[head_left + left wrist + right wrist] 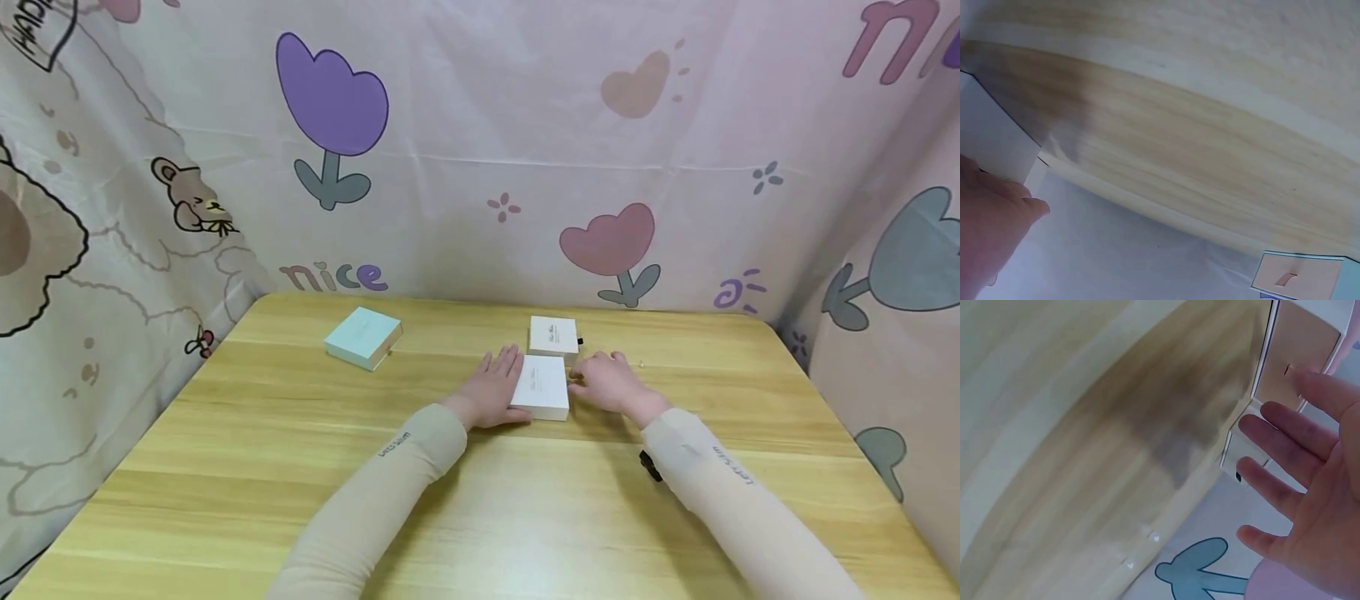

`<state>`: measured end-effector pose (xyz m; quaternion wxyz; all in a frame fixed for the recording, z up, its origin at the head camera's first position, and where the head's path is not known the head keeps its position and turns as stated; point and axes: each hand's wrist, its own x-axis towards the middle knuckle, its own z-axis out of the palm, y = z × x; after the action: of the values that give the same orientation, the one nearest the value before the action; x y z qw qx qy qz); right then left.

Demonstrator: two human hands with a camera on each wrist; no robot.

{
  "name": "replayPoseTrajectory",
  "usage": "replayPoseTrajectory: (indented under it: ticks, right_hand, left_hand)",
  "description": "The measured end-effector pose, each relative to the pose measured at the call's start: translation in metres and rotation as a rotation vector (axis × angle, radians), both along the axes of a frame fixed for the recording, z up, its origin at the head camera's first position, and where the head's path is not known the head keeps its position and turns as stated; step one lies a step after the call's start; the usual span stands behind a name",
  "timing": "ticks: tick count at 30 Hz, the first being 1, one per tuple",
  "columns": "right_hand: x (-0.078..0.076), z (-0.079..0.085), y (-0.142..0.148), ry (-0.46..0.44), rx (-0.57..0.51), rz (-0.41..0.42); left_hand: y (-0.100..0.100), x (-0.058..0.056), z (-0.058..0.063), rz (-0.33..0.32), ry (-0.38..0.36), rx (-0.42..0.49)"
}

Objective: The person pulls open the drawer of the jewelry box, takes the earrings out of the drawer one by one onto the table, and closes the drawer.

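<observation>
Pale cloth [465,108] printed with flowers, hearts and a bear hung behind and at both sides of a wood-grain desk [525,525]. Beige sleeves [360,508] with dark lettering covered the person's arms. The left hand [491,390] lay against the left side of the nearer white box [542,383], its fingers nearly straight and touching the box, the thumb by its front corner. The right hand [609,382] was just beside the right end of that box, fingers spread and slightly bent, the palm holding nothing. That white box lay flat near the middle of the desk. A pale blue box [363,332] sat well apart at the far left, turned at an angle, with a pinkish end. Just behind the nearer box was a smaller-looking white box [553,333] with a black tab [580,341] on its right. On the nearer box's tan end was a tiny tab [1288,369], next to the right thumb; whether they touched could not be told.
</observation>
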<state>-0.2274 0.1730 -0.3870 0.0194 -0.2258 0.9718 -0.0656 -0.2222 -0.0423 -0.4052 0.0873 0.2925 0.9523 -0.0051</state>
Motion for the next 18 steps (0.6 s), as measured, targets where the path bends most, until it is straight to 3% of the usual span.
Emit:
replayPoseTrajectory:
  ticks: [4,10,18]
  right_hand:
    - [-0.002,0.000,-0.005,-0.059,-0.057,-0.027]
    - [-0.004,0.001,-0.014,-0.168,-0.171,-0.162]
    - [-0.008,0.000,-0.019,-0.200,-0.227,-0.258]
  left_hand:
    - [0.000,-0.001,0.000,0.000,-0.007,0.008]
    - [0.000,-0.003,-0.003,-0.003,-0.005,0.012]
    - [-0.001,-0.003,-0.003,-0.011,-0.011,0.031]
